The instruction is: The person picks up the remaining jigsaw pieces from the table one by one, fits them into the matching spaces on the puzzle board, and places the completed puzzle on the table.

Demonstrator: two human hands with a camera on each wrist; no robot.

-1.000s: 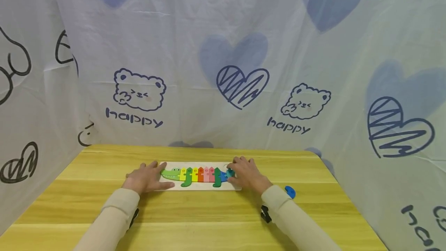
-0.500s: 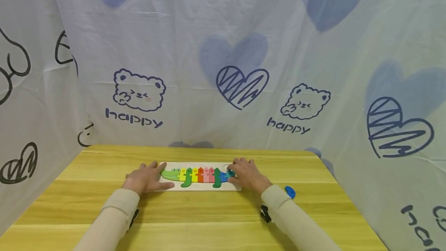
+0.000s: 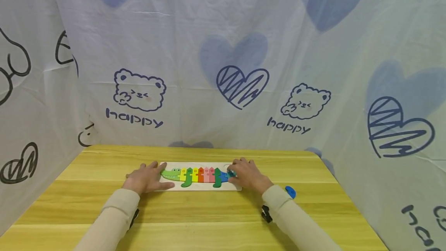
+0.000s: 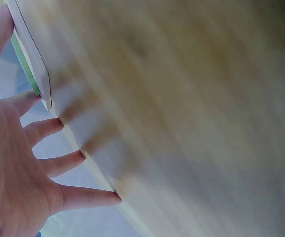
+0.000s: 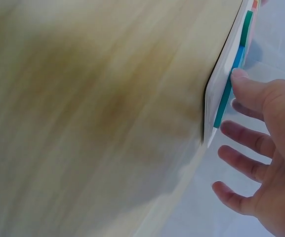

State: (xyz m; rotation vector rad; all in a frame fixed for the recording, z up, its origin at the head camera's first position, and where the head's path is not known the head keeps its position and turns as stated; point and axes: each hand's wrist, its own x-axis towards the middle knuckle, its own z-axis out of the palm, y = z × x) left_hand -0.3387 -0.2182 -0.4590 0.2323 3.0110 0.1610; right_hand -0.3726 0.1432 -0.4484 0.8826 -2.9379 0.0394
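Note:
A crocodile puzzle of bright interlocking pieces lies on a white board in the head view. My left hand spreads across the board's left end by the green head. In the left wrist view its thumb touches the board, and the outer fingertips rest on the table. At the tail end, my right hand pinches a teal puzzle piece between thumb and index finger, beside a blue piece. The right wrist view shows its thumb against the teal edge, with the other fingers loosely bent. The fingers partly hide the teal piece.
A loose curved blue puzzle piece lies on the wooden table, right of the board near my right sleeve. A patterned white curtain hangs behind the table and along both sides.
The teal piece has shifted slightly under my right fingers, and a little less of it shows. Both hands and the board keep almost the same places.

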